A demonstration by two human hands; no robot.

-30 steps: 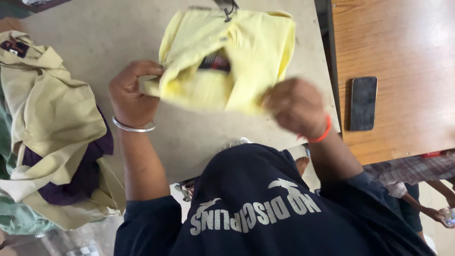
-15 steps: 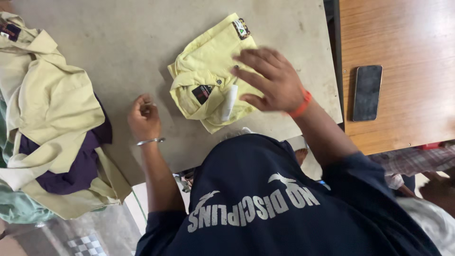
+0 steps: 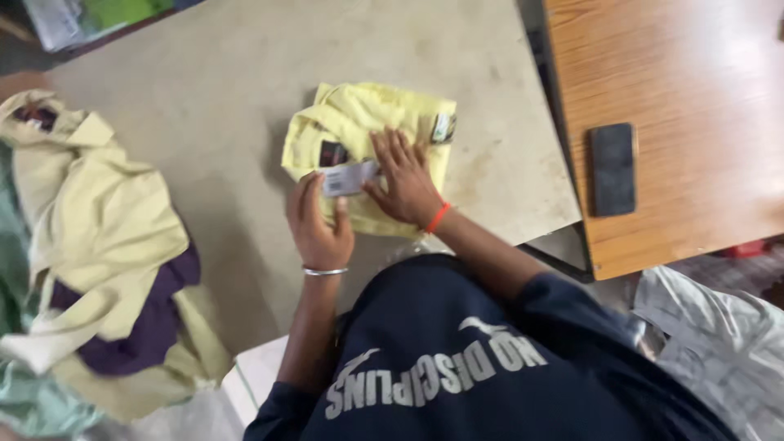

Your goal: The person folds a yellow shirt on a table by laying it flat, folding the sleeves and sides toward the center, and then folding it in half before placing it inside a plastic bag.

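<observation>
Grey table [image 3: 204, 106], wooden desk [image 3: 702, 82] (phone [image 3: 613, 169])

Yellow shirt [image 3: 384, 110]: soft matt cloth. Tag [image 3: 349, 177]: paper. Table [image 3: 204, 106]: dull, scuffed. Desk [image 3: 694, 73]: glossy wood.

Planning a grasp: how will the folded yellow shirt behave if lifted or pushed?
The folded yellow shirt is soft cloth, so it would probably sag and unfold if lifted by one edge. It looks light for its size. Pushed across the grey table, it would likely bunch rather than slide whole. The left hand holds its hang tag, which would dangle.
</observation>
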